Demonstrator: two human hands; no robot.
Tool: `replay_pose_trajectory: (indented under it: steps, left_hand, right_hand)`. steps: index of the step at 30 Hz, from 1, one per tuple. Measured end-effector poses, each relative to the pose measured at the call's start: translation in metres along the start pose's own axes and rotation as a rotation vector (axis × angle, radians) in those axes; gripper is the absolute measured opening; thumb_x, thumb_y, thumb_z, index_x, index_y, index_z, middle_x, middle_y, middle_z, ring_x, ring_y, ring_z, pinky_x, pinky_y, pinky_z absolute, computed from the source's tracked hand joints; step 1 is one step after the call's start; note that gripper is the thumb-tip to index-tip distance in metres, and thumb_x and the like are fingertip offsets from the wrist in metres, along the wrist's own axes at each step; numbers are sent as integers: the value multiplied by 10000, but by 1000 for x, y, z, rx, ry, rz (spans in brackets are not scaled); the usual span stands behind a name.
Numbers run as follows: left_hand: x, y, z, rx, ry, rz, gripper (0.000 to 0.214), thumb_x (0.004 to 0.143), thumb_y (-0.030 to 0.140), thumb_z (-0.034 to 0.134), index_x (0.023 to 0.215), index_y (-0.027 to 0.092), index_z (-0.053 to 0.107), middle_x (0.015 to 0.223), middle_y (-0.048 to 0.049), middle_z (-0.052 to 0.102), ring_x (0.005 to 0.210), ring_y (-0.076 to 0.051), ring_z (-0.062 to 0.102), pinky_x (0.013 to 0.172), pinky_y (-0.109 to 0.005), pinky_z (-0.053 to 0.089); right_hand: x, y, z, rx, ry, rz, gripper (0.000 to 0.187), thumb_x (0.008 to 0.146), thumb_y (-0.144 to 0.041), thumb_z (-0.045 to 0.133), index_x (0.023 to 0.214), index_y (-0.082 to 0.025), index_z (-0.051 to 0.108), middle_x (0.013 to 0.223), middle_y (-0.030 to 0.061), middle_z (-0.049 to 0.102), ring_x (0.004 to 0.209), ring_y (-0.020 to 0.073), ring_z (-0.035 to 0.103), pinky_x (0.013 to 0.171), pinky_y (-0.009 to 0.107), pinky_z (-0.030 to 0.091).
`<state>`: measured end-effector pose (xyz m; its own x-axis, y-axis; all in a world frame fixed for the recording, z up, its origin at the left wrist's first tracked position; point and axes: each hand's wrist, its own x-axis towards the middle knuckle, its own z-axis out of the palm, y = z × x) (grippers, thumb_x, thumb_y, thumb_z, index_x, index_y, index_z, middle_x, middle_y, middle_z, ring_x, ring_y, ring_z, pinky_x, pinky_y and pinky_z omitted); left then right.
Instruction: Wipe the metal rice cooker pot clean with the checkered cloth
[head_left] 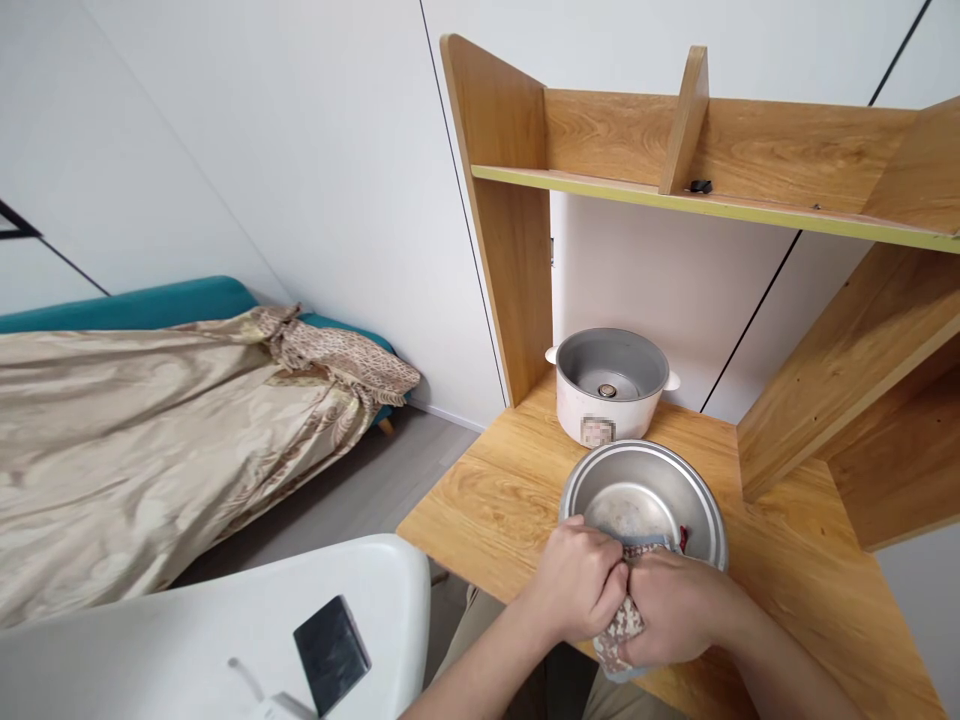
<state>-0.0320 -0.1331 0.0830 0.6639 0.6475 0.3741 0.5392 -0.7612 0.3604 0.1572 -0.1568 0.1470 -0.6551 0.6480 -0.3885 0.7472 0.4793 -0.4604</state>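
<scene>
My left hand [577, 588] and my right hand [675, 610] are closed side by side at the near rim of a metal inner pot [645, 495] on the wooden desk [487, 490]. Both grip a patterned cloth [621, 632] that hangs over the pot's near rim and bunches below my fingers. Behind the pot stands a white rice cooker body [611, 385], open at the top, with its grey empty well and centre sensor showing.
A wooden shelf unit [675, 150] rises over the desk, with a slanted side panel at right. A white chair [225, 630] at lower left carries a dark phone [331, 652] and a white cable. A sofa under a beige cover [150, 420] fills the left.
</scene>
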Motion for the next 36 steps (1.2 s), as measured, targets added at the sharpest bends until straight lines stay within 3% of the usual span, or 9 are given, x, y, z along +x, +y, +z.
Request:
replay_pose_trajectory:
  steps: [21, 27, 33, 36]
  left_hand:
    - [-1, -1, 2, -5, 8, 9, 239, 924, 292, 569, 703, 245, 492, 657, -38, 633, 554, -194, 505, 681, -413, 349]
    - [-1, 0, 2, -4, 20, 8, 244, 921, 294, 562, 699, 250, 471, 650, -36, 626, 552, -196, 503, 672, -425, 343]
    - [0, 0, 1, -8, 31, 10, 238, 906, 290, 567, 696, 249, 463, 649, -36, 638, 545, -191, 493, 663, -421, 318]
    - [0, 0, 1, -9, 29, 11, 241, 911, 290, 566, 696, 249, 463, 649, -37, 642, 544, -189, 490, 664, -413, 316]
  right_hand:
    - [2, 6, 0, -3, -54, 28, 401, 835, -546, 732, 1051, -242, 878, 1118, 117, 904, 988, 330, 808, 800, 385, 556]
    - [3, 7, 3, 7, -51, -21, 445, 833, -509, 755, 1183, -263, 878, 1266, 112, 895, 1156, 353, 803, 979, 404, 575]
    - [1, 5, 4, -6, -21, 23, 399, 864, -534, 740, 1123, -263, 875, 1226, 122, 901, 1124, 369, 813, 965, 427, 577]
    - [2, 5, 3, -16, -39, 37, 385, 844, -535, 741, 1067, -252, 876, 1149, 115, 906, 1046, 347, 818, 883, 401, 582]
